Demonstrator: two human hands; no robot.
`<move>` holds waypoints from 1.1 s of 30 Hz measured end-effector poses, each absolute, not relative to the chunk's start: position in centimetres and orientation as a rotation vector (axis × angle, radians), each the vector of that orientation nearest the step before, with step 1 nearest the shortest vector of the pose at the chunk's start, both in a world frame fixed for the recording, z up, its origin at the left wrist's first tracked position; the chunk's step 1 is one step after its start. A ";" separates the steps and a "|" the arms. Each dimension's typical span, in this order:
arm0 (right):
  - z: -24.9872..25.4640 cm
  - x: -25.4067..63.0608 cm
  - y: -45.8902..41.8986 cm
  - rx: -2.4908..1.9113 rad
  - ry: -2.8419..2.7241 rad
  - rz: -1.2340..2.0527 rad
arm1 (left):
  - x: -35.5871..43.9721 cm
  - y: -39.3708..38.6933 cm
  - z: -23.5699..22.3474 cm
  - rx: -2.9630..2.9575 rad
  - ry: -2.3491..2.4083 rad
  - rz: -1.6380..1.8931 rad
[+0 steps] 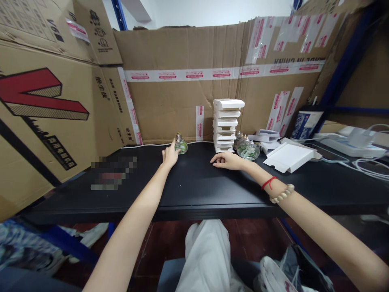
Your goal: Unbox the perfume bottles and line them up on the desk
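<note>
Green glass bottle (181, 147) stands upright toward the back of the bench (197, 182), at my left grip (172, 154). Nearest me, my right grip (225, 160) is loosely curled, thumb apart, holding nothing; a careless swing of it could knock the glass bottles (248, 150) crowded just beyond my wrist. My left grip's fingers touch the bottle's near side; whether they pinch it I cannot tell, and smooth glass could slip or tip if pushed high near its cap. Green shows inside, perhaps liquid. Behind my right grip, the stack of white boxes (228, 127) is uneven and could topple if bumped; their contents are hidden, as are those of the cup (306, 123) farther right.
</note>
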State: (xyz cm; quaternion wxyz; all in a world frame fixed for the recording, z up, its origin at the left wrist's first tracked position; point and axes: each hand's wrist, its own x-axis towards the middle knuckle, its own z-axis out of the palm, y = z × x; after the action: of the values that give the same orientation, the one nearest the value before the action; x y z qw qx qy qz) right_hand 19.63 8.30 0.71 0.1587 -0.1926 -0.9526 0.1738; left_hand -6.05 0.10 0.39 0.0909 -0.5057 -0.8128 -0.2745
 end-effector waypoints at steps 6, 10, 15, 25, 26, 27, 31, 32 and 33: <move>2.5 20.4 7.0 -0.666 -2.432 0.086 | -5.5 -0.2 0.3 -1.401 -2.271 -0.979; 3.9 21.5 6.6 -0.857 -1.935 -0.081 | -4.4 -0.7 1.2 -1.289 -2.034 -1.125; 4.6 23.0 7.2 -1.043 -1.651 -0.149 | -3.4 -1.1 2.2 -1.405 -1.927 -1.079; 3.4 23.8 9.8 -1.356 -1.693 -0.123 | -2.7 -0.8 1.4 -1.788 -1.958 -0.777; 3.5 23.9 9.9 -1.366 -1.691 -0.133 | -2.7 -0.8 1.4 -1.792 -1.969 -0.768; 3.5 24.0 9.9 -1.373 -1.689 -0.144 | -2.6 -0.8 1.4 -1.799 -1.981 -0.757; 3.6 24.3 10.1 -1.408 -1.711 -0.172 | -2.5 -0.7 1.4 -1.848 -2.033 -0.702; 3.6 24.4 10.1 -1.421 -1.724 -0.175 | -2.4 -0.7 1.3 -1.865 -2.050 -0.686; 3.5 24.4 10.1 -1.431 -1.738 -0.175 | -2.4 -0.6 1.3 -1.884 -2.068 -0.668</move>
State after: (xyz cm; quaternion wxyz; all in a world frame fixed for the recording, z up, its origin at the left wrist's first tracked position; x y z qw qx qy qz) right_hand 24.38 10.11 3.55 0.4275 -0.5729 -0.6958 -0.0702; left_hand -2.41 -0.64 1.32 0.1324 -0.6493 -0.7126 -0.2303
